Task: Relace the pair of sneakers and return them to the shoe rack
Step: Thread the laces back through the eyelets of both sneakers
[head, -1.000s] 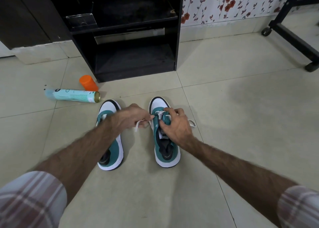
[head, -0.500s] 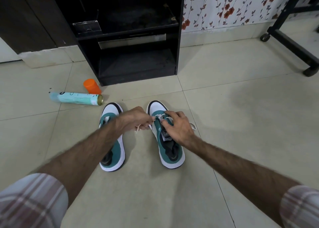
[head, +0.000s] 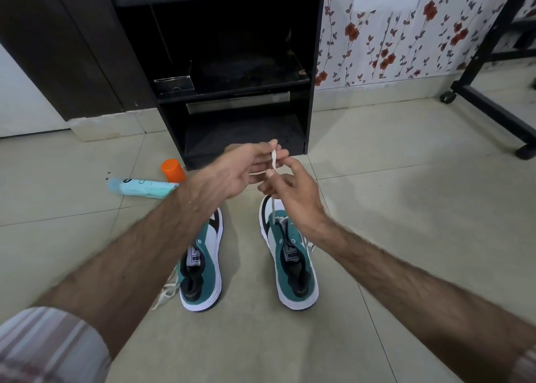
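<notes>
Both hands are raised above the toes of the sneakers, meeting near the centre of the view. Left hand (head: 232, 171) sits at about 11 o'clock from centre, palm turned toward the right, its thumb and fingers pinched on a white lace (head: 273, 161) near the lace's upper end. Right hand (head: 293, 194), just beside it at 12 o'clock, is curled closed around the same lace lower down, with the strand running from its fingers down to the front eyelets of the right sneaker (head: 290, 255).

Going from big to small: the black shoe rack (head: 232, 92) stands at 12 o'clock against the wall, its lower shelves dark and open toward the camera. A black wheeled frame (head: 493, 107) stands at 2 o'clock, beside flowered wallpaper (head: 406, 29). The tiled floor (head: 406, 208) carries everything else.

The right sneaker lies just below centre toward 5 o'clock, toe pointing at the rack, teal and white, laced only at the front. The left sneaker (head: 203, 266) lies beside it at 7 o'clock, parallel and apart from it, its toe hidden under the left forearm; a loose white lace (head: 166, 292) trails on the floor at its outer side.

A pale blue spray can (head: 142, 188) lies on its side at 10 o'clock, with an orange cap (head: 173, 169) standing just behind it, near the rack's lower corner.
</notes>
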